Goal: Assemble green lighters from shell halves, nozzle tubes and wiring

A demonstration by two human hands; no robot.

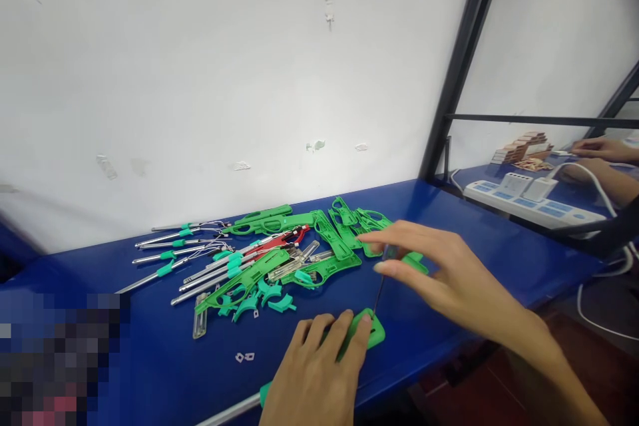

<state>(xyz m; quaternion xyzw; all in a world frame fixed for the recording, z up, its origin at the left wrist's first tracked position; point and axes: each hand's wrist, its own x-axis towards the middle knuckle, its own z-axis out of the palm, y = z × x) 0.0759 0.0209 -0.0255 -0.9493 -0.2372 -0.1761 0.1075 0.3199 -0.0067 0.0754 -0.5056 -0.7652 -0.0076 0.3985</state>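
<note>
My left hand [319, 363] presses down over a green plastic lighter handle [375, 334] at the table's front edge, its fingers curled across it. From beneath this hand a metal tube [232, 411] with a teal collar [264, 393] sticks out to the left; whether it joins the handle is hidden. My right hand [424, 266] pinches a screwdriver between thumb and fingertips. The thin dark shaft [380, 294] slants down, its tip at the handle's end beside my left index finger.
Behind lie several green handle shells [329, 269], metal tubes with wires [170, 254], teal curved pieces [269, 291], clear fuel tanks [200, 316] and small white clips [244, 357]. Right of a black post [456, 60] are a power strip [529, 203] and another person's hands [599, 156].
</note>
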